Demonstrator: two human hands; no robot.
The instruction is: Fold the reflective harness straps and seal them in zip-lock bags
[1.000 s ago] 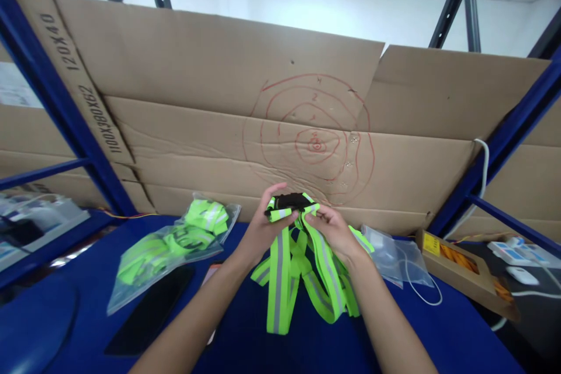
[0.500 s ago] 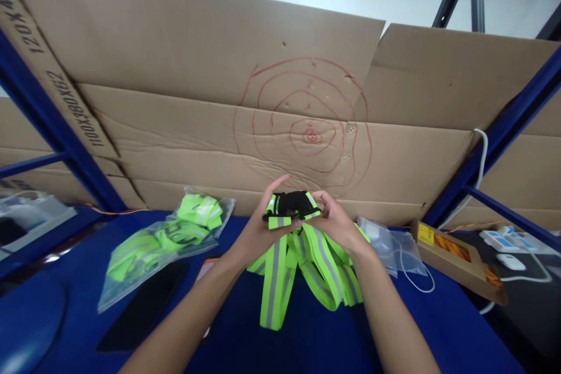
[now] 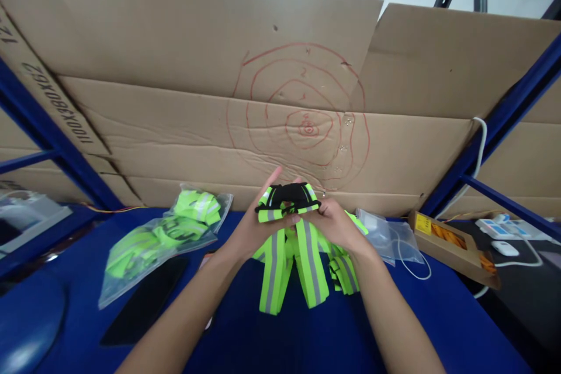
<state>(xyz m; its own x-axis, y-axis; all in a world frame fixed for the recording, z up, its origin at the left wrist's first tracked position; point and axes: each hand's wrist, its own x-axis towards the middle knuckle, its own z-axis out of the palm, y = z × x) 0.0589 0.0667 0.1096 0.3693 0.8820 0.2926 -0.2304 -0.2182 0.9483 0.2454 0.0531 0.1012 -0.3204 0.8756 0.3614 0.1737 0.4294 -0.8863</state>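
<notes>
Both my hands hold up a bundle of lime-green reflective straps (image 3: pixel 312 263) with grey stripes and a black elastic part (image 3: pixel 290 193) on top. My left hand (image 3: pixel 252 228) grips its left side, thumb across the front and a finger pointing up behind. On the right side my right hand (image 3: pixel 335 222) pinches the straps, its fingertips partly hidden behind them. Strap loops hang down below the hands over the blue table. Another folded green piece (image 3: pixel 345 273) shows beside my right wrist; whether it is joined to the held straps I cannot tell.
A clear bag of green straps (image 3: pixel 162 239) lies left, by a flat black object (image 3: pixel 144 304). A phone is partly hidden under my left forearm. Clear plastic bags (image 3: pixel 390 239) and a cardboard box (image 3: pixel 453 248) lie right. A cardboard wall (image 3: pixel 175 140) stands behind.
The right-hand strap loop now hangs straighter and nearer the left one. My right hand has shifted slightly, and the folded piece by the right wrist shows more clearly. The view has tilted down a little.
</notes>
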